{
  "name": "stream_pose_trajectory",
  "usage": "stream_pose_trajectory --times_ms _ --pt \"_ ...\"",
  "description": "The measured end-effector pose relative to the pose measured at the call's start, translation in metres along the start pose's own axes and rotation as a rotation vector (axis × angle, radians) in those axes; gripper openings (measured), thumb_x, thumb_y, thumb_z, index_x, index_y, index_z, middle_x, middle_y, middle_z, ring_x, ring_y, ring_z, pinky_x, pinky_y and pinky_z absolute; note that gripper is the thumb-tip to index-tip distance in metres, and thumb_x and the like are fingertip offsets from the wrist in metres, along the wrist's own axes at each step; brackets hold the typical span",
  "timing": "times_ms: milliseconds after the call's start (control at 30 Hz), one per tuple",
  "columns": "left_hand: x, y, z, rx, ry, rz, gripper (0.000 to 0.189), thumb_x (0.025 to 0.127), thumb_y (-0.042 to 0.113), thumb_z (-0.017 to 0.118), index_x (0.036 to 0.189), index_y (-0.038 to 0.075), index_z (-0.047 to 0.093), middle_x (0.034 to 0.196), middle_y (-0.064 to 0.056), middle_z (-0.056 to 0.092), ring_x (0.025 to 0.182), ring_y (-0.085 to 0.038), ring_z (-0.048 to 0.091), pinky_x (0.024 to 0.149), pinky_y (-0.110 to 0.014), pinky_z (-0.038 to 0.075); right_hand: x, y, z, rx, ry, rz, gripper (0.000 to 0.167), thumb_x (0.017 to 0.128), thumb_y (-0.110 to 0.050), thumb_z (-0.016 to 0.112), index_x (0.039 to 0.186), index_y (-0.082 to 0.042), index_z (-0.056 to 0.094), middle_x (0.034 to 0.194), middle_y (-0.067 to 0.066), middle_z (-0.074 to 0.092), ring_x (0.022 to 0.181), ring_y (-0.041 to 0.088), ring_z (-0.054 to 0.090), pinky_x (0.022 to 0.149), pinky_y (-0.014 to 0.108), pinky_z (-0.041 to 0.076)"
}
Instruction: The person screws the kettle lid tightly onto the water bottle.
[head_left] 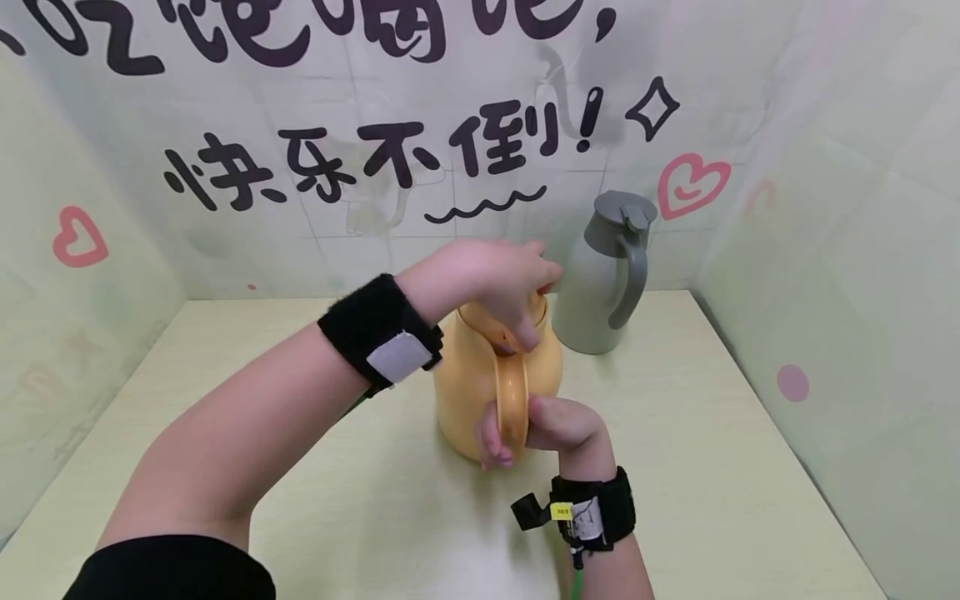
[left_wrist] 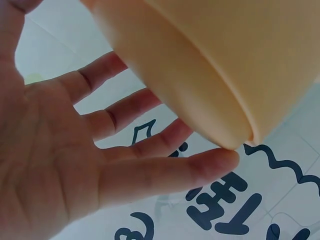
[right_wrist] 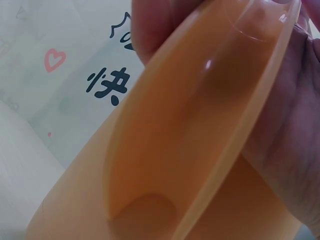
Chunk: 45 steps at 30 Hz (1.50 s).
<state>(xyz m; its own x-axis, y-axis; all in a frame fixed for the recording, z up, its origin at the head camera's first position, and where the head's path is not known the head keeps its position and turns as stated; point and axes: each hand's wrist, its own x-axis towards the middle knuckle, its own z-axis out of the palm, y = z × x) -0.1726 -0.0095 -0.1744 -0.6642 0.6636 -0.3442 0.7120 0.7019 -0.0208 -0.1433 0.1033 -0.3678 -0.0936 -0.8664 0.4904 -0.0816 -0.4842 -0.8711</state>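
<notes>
A yellow-orange thermos jug (head_left: 453, 392) stands on the table with its handle (head_left: 513, 400) towards me. My left hand (head_left: 498, 279) reaches over its top and grips the lid (left_wrist: 200, 95), thumb on the near side, fingers on the far side. In the left wrist view the fingertips (left_wrist: 215, 162) lie along the lid's rim, and the palm is off it. Lower down, my right hand (head_left: 558, 425) holds the handle, fingers passing through the loop and thumb at its right side. The right wrist view shows the handle's hollow inner face close up between thumb and fingers.
Behind and to the right stands a grey thermos jug (head_left: 592, 292) with a darker lid and handle, close to the orange one. Printed wall sheets (head_left: 300, 267) enclose the pale table (head_left: 375, 517) at the back and both sides. Each wrist wears a black strap (head_left: 386, 329).
</notes>
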Motion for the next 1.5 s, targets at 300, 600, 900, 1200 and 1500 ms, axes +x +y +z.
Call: stream_pose_trajectory --times_ms 300,600,900,1200,1500 --pt "-0.0021 -0.0014 0.001 0.007 0.0 0.011 0.05 0.076 0.032 0.07 0.119 0.015 0.052 0.114 -0.005 0.044 0.093 -0.026 0.048 0.076 -0.033 0.041 0.0003 0.0009 0.0005 0.001 0.009 0.0 0.073 0.097 -0.061 0.024 0.086 0.009 0.044 0.072 0.017 0.041 0.065 0.027 0.042 0.078 0.04 0.047" --pt "-0.0019 -0.0037 0.0014 0.006 -0.009 0.027 0.05 0.074 0.03 0.073 0.117 0.016 0.051 0.115 -0.005 0.042 0.094 -0.025 0.047 0.075 -0.033 0.041 -0.0012 0.0053 -0.0007 0.026 0.017 0.021 0.075 0.096 -0.061 0.026 0.087 0.011 0.044 0.075 0.014 0.042 0.066 0.027 0.041 0.077 0.038 0.045" --pt "-0.0029 -0.0069 0.0033 -0.006 -0.02 0.037 0.05 0.074 0.029 0.074 0.116 0.017 0.051 0.114 -0.004 0.041 0.095 -0.026 0.046 0.075 -0.034 0.041 0.0009 0.0067 -0.0004 0.025 0.019 0.02 0.075 0.095 -0.062 0.028 0.086 0.011 0.044 0.073 0.015 0.041 0.065 0.027 0.041 0.076 0.041 0.046" --pt "-0.0021 -0.0065 0.0016 -0.002 -0.026 0.046 0.05 0.073 0.027 0.074 0.116 0.016 0.051 0.114 -0.004 0.042 0.094 -0.025 0.047 0.076 -0.033 0.041 0.0013 0.0059 -0.0003 0.02 0.015 0.023 0.075 0.095 -0.063 0.027 0.086 0.01 0.044 0.072 0.015 0.041 0.065 0.027 0.041 0.075 0.042 0.046" --pt "-0.0012 -0.0065 0.0 -0.003 -0.04 0.049 0.052 0.073 0.028 0.074 0.117 0.015 0.05 0.114 -0.005 0.041 0.094 -0.023 0.049 0.075 -0.032 0.042 0.0004 0.0072 -0.0014 0.027 0.014 0.03 0.075 0.095 -0.063 0.027 0.086 0.01 0.044 0.072 0.015 0.041 0.065 0.028 0.041 0.074 0.043 0.045"
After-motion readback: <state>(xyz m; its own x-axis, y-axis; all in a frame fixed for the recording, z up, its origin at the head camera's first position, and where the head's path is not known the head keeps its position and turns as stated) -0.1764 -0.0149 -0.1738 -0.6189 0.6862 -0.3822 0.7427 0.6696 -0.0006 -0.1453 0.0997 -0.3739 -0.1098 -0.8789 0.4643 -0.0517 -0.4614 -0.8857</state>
